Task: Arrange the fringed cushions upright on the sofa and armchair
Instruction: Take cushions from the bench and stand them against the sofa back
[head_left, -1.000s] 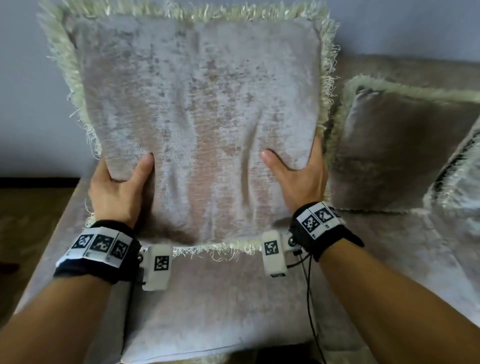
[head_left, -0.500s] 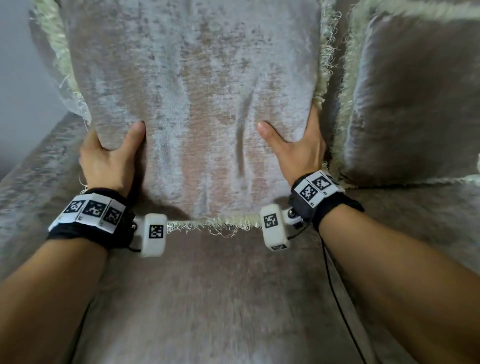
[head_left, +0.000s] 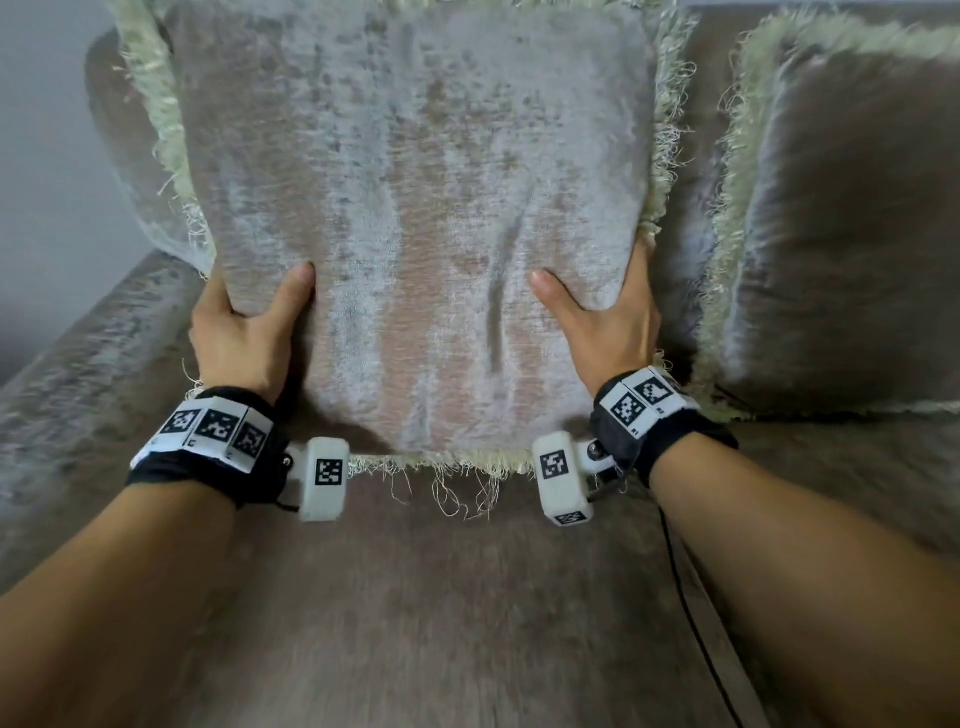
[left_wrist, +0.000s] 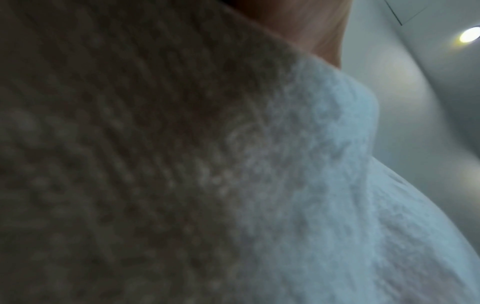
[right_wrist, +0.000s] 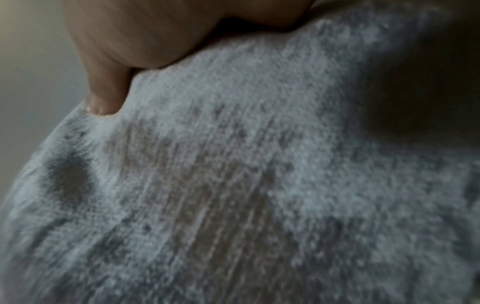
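Seating cushion (head_left: 415, 218) upright against sofa (head_left: 467, 597) back, now lowered onto the seat; left hand (head_left: 236, 338) and right hand (head_left: 605, 325) gripping its lower sides, apart; second cushion (head_left: 841, 234) right of right hand.

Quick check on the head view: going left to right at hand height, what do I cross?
sofa armrest → left hand → held fringed cushion → right hand → second fringed cushion, upright against the sofa back.
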